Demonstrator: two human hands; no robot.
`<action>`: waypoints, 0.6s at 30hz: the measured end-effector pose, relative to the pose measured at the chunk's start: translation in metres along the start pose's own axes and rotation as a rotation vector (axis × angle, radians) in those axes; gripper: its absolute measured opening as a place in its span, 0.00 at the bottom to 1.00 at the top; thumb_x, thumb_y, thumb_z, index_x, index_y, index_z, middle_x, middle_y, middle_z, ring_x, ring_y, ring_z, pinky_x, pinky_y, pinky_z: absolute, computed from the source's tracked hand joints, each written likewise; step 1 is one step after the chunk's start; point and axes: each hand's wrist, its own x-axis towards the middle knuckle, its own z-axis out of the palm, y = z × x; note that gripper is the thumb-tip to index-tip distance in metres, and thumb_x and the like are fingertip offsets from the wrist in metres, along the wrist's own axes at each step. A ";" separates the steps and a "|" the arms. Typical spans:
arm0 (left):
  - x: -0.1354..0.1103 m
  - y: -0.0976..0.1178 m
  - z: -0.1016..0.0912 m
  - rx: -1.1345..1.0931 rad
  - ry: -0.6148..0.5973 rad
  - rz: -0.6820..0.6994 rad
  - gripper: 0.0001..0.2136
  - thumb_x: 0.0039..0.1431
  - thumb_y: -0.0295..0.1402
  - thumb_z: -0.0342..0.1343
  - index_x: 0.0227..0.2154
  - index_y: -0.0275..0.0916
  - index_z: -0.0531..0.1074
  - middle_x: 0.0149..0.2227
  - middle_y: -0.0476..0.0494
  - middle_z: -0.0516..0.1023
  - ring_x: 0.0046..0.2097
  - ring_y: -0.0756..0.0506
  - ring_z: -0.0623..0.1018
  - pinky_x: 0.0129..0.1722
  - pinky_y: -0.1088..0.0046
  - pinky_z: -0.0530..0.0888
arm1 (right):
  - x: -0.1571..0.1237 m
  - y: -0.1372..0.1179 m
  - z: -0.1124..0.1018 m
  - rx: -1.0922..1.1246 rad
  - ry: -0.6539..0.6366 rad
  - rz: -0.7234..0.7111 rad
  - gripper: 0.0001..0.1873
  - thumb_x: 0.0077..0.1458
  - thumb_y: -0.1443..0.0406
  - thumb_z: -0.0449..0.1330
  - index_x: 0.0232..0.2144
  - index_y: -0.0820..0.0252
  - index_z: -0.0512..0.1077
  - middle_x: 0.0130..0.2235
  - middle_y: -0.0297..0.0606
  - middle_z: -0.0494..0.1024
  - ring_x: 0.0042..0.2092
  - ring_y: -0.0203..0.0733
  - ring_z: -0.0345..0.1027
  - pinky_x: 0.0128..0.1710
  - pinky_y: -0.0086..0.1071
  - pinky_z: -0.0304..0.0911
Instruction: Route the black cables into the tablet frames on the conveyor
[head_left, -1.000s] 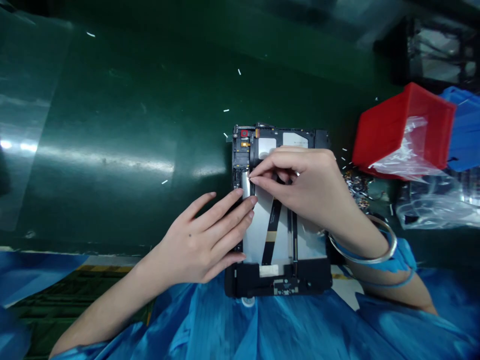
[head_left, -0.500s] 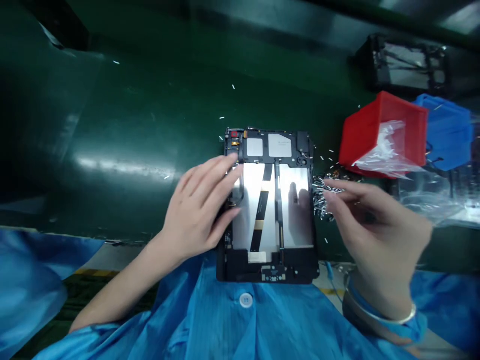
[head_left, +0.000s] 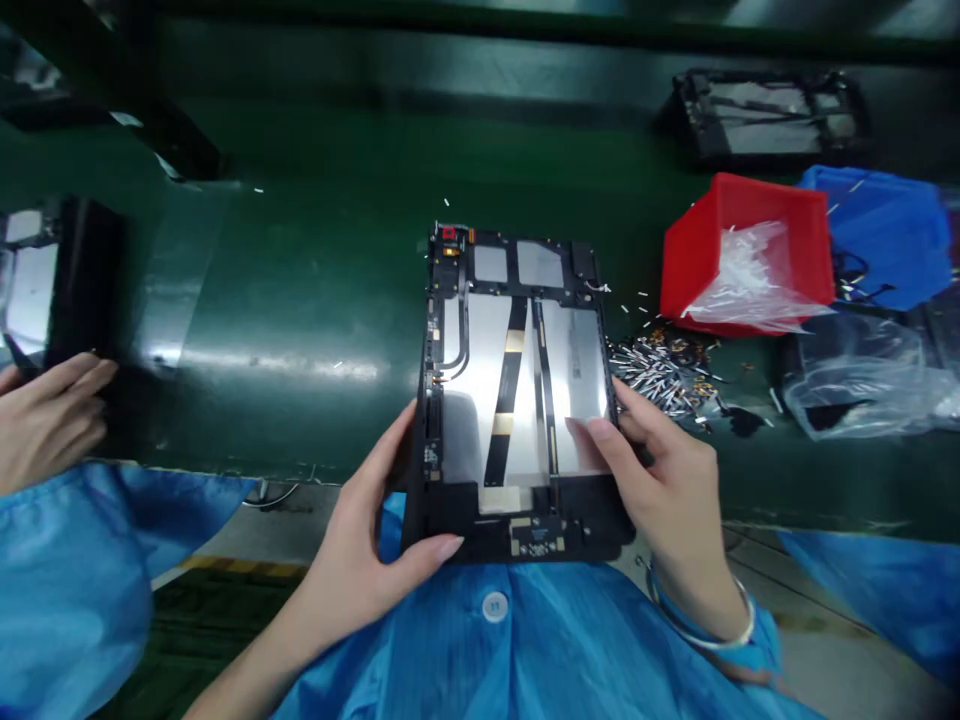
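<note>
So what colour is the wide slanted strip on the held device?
The strip is black with two tan bands, clearest in head view.

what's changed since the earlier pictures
The right hand has left the heap of parts and now grips the device by its right edge; the left hand has moved down to its lower left corner. The red bin and blue bin stay side by side.

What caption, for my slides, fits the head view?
Left hand and right hand hold an opened device beside small loose parts.

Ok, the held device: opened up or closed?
Open. The device shows a black ribbon cable and silver panels face-up; left hand and right hand hold it.
</note>
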 end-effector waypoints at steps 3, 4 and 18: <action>0.009 -0.004 0.000 -0.318 -0.105 -0.083 0.38 0.59 0.45 0.56 0.67 0.50 0.41 0.51 0.38 0.74 0.35 0.43 0.81 0.28 0.68 0.81 | 0.009 0.003 0.006 0.099 0.070 0.011 0.23 0.58 0.57 0.56 0.53 0.59 0.71 0.17 0.27 0.65 0.21 0.34 0.58 0.21 0.28 0.57; 0.012 -0.005 0.001 -0.386 -0.130 -0.111 0.39 0.60 0.45 0.56 0.67 0.51 0.38 0.47 0.39 0.76 0.29 0.45 0.80 0.23 0.70 0.80 | 0.012 0.004 0.006 0.108 0.082 -0.002 0.23 0.59 0.57 0.55 0.53 0.59 0.71 0.18 0.27 0.65 0.21 0.34 0.59 0.22 0.29 0.57; 0.030 -0.015 0.017 -0.454 -0.160 -0.198 0.39 0.61 0.43 0.54 0.67 0.49 0.35 0.46 0.39 0.75 0.28 0.47 0.78 0.24 0.67 0.81 | 0.074 -0.048 0.020 -0.541 -0.124 -1.032 0.18 0.61 0.70 0.49 0.51 0.62 0.70 0.37 0.42 0.76 0.38 0.42 0.64 0.30 0.32 0.58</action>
